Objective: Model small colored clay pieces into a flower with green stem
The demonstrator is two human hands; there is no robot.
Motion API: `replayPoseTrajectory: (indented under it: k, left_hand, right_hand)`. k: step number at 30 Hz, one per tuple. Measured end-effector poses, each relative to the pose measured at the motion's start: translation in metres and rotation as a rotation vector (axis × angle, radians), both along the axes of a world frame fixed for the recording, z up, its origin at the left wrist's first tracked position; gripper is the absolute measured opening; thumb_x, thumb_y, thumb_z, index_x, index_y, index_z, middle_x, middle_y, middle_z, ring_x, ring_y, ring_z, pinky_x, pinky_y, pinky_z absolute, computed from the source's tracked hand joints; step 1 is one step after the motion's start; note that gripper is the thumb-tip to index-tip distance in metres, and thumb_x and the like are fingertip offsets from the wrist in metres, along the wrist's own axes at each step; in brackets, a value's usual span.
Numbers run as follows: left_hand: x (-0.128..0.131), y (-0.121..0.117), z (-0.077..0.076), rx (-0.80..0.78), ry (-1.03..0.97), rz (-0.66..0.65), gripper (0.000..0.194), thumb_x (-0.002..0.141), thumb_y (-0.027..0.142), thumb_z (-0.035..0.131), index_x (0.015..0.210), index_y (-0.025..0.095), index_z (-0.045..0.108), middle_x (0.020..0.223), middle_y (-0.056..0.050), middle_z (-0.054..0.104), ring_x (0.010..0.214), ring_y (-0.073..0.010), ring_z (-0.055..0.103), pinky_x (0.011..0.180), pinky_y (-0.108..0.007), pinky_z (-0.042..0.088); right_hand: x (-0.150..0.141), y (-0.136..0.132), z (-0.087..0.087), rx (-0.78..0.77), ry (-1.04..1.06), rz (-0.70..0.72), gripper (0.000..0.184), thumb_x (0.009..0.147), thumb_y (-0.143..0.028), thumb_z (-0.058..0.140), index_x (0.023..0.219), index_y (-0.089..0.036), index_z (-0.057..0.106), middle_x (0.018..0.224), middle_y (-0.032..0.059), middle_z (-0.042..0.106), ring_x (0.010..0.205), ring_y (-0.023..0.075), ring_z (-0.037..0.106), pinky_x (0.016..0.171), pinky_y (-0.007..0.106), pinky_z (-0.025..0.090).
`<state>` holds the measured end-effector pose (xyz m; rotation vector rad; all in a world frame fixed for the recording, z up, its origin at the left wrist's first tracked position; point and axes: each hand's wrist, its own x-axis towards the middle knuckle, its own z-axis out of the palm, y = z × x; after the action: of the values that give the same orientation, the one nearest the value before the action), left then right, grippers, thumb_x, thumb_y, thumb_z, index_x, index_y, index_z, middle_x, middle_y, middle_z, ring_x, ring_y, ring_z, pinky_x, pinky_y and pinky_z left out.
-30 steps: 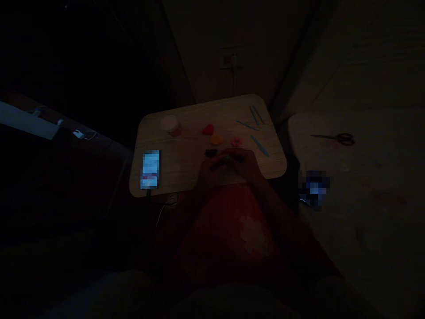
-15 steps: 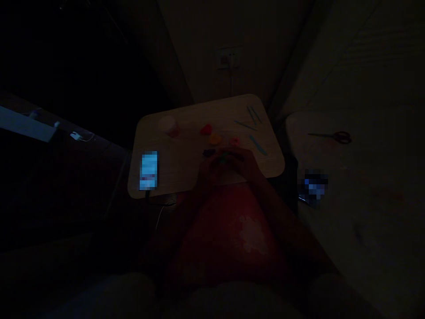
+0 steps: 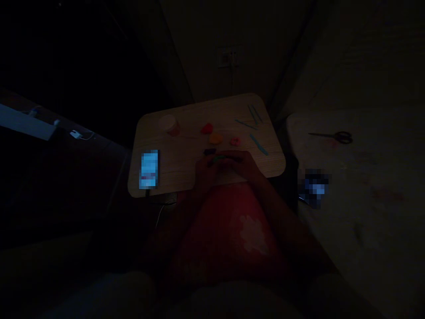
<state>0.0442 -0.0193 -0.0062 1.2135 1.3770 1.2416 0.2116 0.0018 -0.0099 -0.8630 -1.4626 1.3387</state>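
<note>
In dim light, my left hand [image 3: 205, 170] and my right hand [image 3: 244, 163] meet at the near edge of a small wooden table [image 3: 186, 164]. Between their closed fingers shows a green lump that looks like modelling clay [image 3: 219, 157]; its full shape is hidden. Just beyond the fingertips lies a dark lump [image 3: 209, 151]. Farther back are an orange lump [image 3: 215, 139], a red lump [image 3: 207, 128] and a pink ring-like piece [image 3: 235, 141].
Thin blue sticks [image 3: 253, 114] and a blue knife-shaped tool [image 3: 259, 145] lie at the table's right. A lidded tub [image 3: 169, 124] and a lit phone [image 3: 148, 170] are on the left. Scissors [image 3: 335, 137] rest on a pale surface to the right.
The fingers have drawn closer together around the green lump, which now looks flatter or longer. My hands have shifted slightly towards me, and the dark lump shows more fully.
</note>
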Motion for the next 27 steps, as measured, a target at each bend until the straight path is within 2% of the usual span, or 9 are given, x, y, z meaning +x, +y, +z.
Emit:
replayPoseTrajectory:
  k: [4, 9, 11, 15, 19, 23, 27]
  left_hand:
    - [-0.001, 0.002, -0.003, 0.003, 0.001, -0.036, 0.023, 0.085, 0.036, 0.077, 0.100, 0.019, 0.082, 0.095, -0.006, 0.082, 0.084, -0.0208, 0.075, 0.082, -0.033, 0.062]
    - [-0.004, 0.002, -0.008, 0.073, -0.030, -0.153, 0.039, 0.087, 0.047, 0.077, 0.116, 0.020, 0.080, 0.123, -0.010, 0.079, 0.114, -0.0281, 0.074, 0.104, -0.041, 0.059]
    - [-0.005, 0.002, -0.008, 0.091, -0.022, -0.159, 0.040, 0.088, 0.048, 0.076, 0.117, 0.020, 0.080, 0.127, -0.010, 0.079, 0.120, -0.0291, 0.073, 0.108, -0.043, 0.057]
    - [-0.005, 0.003, -0.006, 0.074, 0.005, -0.151, 0.037, 0.087, 0.045, 0.078, 0.114, 0.020, 0.081, 0.122, -0.009, 0.081, 0.116, -0.0283, 0.074, 0.107, -0.043, 0.057]
    - [-0.003, 0.002, -0.001, 0.024, -0.026, -0.122, 0.035, 0.079, 0.042, 0.085, 0.105, 0.019, 0.081, 0.107, -0.009, 0.083, 0.102, -0.0268, 0.077, 0.093, -0.038, 0.062]
    - [-0.003, 0.002, 0.002, 0.010, -0.040, -0.073, 0.032, 0.077, 0.042, 0.087, 0.098, 0.019, 0.081, 0.100, -0.008, 0.082, 0.095, -0.0249, 0.077, 0.086, -0.035, 0.063]
    - [-0.004, 0.003, 0.003, 0.014, -0.035, -0.034, 0.028, 0.077, 0.039, 0.086, 0.097, 0.020, 0.082, 0.098, -0.007, 0.082, 0.091, -0.0235, 0.076, 0.084, -0.035, 0.063]
  right_hand:
    - [-0.002, 0.002, -0.003, 0.031, -0.024, -0.075, 0.029, 0.087, -0.041, 0.079, 0.113, -0.029, 0.084, 0.118, 0.0039, 0.083, 0.110, 0.0240, 0.078, 0.104, 0.040, 0.059]
    - [-0.002, 0.006, -0.011, 0.056, -0.009, -0.207, 0.026, 0.089, -0.039, 0.075, 0.110, -0.028, 0.085, 0.111, 0.0050, 0.083, 0.102, 0.0228, 0.078, 0.097, 0.039, 0.061]
    - [-0.003, 0.006, -0.013, 0.055, 0.005, -0.269, 0.026, 0.087, -0.038, 0.077, 0.110, -0.028, 0.084, 0.110, 0.0046, 0.083, 0.098, 0.0223, 0.078, 0.093, 0.038, 0.061]
    - [-0.003, 0.006, -0.013, 0.038, 0.035, -0.342, 0.020, 0.084, -0.040, 0.078, 0.099, -0.028, 0.085, 0.106, 0.0052, 0.083, 0.096, 0.0223, 0.076, 0.089, 0.037, 0.062]
    - [-0.001, 0.007, -0.011, 0.082, 0.011, -0.307, 0.017, 0.085, -0.043, 0.078, 0.090, -0.028, 0.086, 0.103, 0.0055, 0.083, 0.098, 0.0227, 0.076, 0.093, 0.038, 0.060]
    - [0.001, 0.006, -0.010, 0.071, -0.033, -0.230, 0.024, 0.087, -0.048, 0.076, 0.095, -0.027, 0.086, 0.100, 0.0058, 0.083, 0.093, 0.0223, 0.076, 0.089, 0.038, 0.061]
    - [0.000, 0.005, -0.009, 0.090, -0.011, -0.159, 0.028, 0.087, -0.051, 0.077, 0.101, -0.029, 0.086, 0.106, 0.0061, 0.083, 0.101, 0.0236, 0.077, 0.093, 0.039, 0.061]
